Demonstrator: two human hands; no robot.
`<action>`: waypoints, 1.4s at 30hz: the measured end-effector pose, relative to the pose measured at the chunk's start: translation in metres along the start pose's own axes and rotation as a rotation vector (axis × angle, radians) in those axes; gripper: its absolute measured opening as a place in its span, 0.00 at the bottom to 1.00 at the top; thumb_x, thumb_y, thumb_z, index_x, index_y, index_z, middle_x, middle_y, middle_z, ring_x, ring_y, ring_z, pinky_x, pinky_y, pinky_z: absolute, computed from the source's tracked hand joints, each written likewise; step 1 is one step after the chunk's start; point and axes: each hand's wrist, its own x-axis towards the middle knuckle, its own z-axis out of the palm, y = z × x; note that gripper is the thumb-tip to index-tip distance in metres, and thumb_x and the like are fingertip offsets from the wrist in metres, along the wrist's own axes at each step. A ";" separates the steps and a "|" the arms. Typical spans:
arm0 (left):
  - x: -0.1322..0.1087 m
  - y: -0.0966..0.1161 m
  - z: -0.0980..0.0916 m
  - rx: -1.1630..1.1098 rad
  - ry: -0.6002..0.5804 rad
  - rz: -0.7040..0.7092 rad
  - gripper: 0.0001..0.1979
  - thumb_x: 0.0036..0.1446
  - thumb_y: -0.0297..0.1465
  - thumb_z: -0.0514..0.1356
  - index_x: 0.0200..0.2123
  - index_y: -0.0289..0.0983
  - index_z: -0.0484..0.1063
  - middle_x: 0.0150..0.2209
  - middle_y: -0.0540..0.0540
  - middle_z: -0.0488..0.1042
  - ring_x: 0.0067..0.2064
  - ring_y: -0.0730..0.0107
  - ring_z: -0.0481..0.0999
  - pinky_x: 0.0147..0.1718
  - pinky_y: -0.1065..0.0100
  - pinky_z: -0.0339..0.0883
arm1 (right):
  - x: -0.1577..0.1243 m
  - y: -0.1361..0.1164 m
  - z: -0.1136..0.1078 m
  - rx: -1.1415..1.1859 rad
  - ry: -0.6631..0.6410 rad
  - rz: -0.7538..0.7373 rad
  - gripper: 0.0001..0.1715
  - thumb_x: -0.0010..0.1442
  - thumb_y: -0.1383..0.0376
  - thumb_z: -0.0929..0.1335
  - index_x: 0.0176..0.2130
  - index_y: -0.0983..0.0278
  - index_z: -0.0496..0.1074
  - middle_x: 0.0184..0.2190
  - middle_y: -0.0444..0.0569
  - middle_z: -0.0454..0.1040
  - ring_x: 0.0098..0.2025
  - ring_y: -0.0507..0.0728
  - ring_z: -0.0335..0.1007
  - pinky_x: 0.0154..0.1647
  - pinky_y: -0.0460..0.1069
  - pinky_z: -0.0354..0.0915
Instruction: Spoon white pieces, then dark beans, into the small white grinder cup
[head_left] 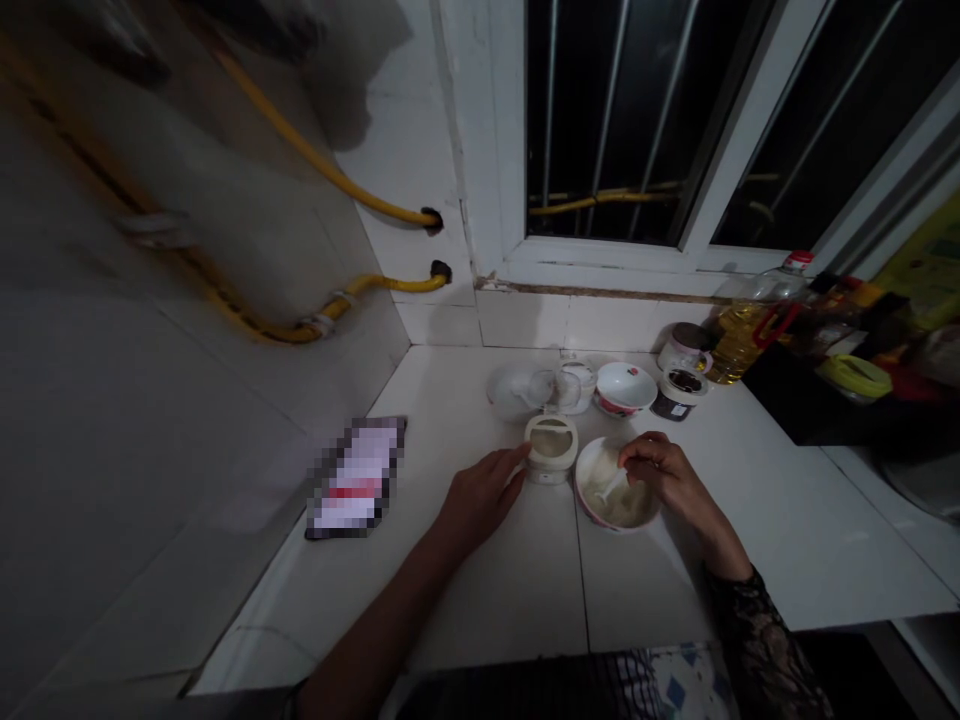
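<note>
My left hand rests on the white counter, its fingers curved against the side of a small white jar with an open top. My right hand is over a white bowl holding pale contents, and it pinches a small white spoon whose tip dips into the bowl. Jar and bowl stand side by side, almost touching.
Behind them stand clear lidded jars, a red-patterned white bowl, a dark-filled jar, a lidded cup and an oil bottle. A phone lies at left by the wall. Yellow hoses run along the wall; a dark stove is at right.
</note>
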 end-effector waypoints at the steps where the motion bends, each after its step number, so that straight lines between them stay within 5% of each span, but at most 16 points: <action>1: 0.000 0.000 0.000 0.002 -0.005 -0.007 0.17 0.66 0.31 0.50 0.57 0.41 0.64 0.45 0.45 0.78 0.38 0.69 0.80 0.36 0.70 0.75 | 0.000 0.000 0.000 0.040 0.005 0.024 0.09 0.48 0.63 0.65 0.24 0.60 0.76 0.18 0.46 0.72 0.34 0.59 0.67 0.39 0.52 0.60; 6: 0.000 -0.001 0.002 0.014 0.012 0.001 0.16 0.67 0.31 0.50 0.56 0.41 0.65 0.44 0.45 0.78 0.38 0.69 0.80 0.34 0.70 0.74 | 0.003 0.006 -0.008 0.299 0.085 0.193 0.07 0.43 0.62 0.66 0.23 0.62 0.74 0.15 0.43 0.68 0.21 0.53 0.62 0.27 0.49 0.58; 22: 0.001 -0.001 0.003 0.019 0.023 0.028 0.17 0.67 0.31 0.50 0.57 0.40 0.65 0.44 0.44 0.79 0.37 0.69 0.80 0.35 0.70 0.75 | 0.009 0.017 -0.014 0.546 0.270 0.332 0.05 0.37 0.65 0.69 0.21 0.63 0.74 0.13 0.43 0.68 0.20 0.53 0.60 0.26 0.49 0.57; 30: 0.001 -0.001 0.002 0.028 0.051 0.041 0.16 0.67 0.31 0.49 0.56 0.39 0.65 0.43 0.43 0.79 0.35 0.70 0.80 0.34 0.70 0.75 | 0.017 -0.022 0.008 0.347 0.365 0.019 0.09 0.53 0.58 0.67 0.30 0.61 0.73 0.21 0.45 0.72 0.26 0.55 0.66 0.34 0.51 0.63; 33: 0.001 -0.001 0.002 0.032 0.041 0.044 0.16 0.67 0.31 0.50 0.56 0.40 0.65 0.44 0.43 0.79 0.35 0.70 0.80 0.34 0.70 0.75 | 0.016 -0.030 0.024 0.022 0.365 -0.261 0.09 0.60 0.61 0.64 0.33 0.60 0.73 0.27 0.48 0.76 0.33 0.58 0.69 0.42 0.54 0.64; 37: 0.001 0.000 0.003 0.038 0.061 0.053 0.16 0.67 0.30 0.49 0.55 0.39 0.65 0.44 0.43 0.79 0.37 0.69 0.80 0.34 0.70 0.75 | 0.014 -0.030 0.035 -0.342 0.167 -0.688 0.16 0.57 0.73 0.62 0.39 0.59 0.75 0.33 0.48 0.79 0.35 0.58 0.71 0.54 0.60 0.57; 39: 0.001 0.000 0.003 0.037 0.075 0.064 0.16 0.67 0.31 0.49 0.56 0.38 0.65 0.43 0.42 0.78 0.37 0.68 0.80 0.34 0.70 0.75 | 0.011 -0.029 0.031 -0.349 0.207 -0.702 0.16 0.58 0.73 0.62 0.39 0.59 0.74 0.32 0.47 0.79 0.34 0.57 0.71 0.54 0.60 0.57; 42: 0.001 -0.001 0.003 0.036 0.067 0.068 0.16 0.67 0.31 0.49 0.56 0.38 0.65 0.44 0.42 0.78 0.37 0.68 0.80 0.33 0.70 0.75 | 0.006 -0.026 0.014 -0.235 0.396 -0.487 0.11 0.62 0.67 0.63 0.35 0.58 0.74 0.28 0.47 0.77 0.35 0.59 0.71 0.52 0.59 0.59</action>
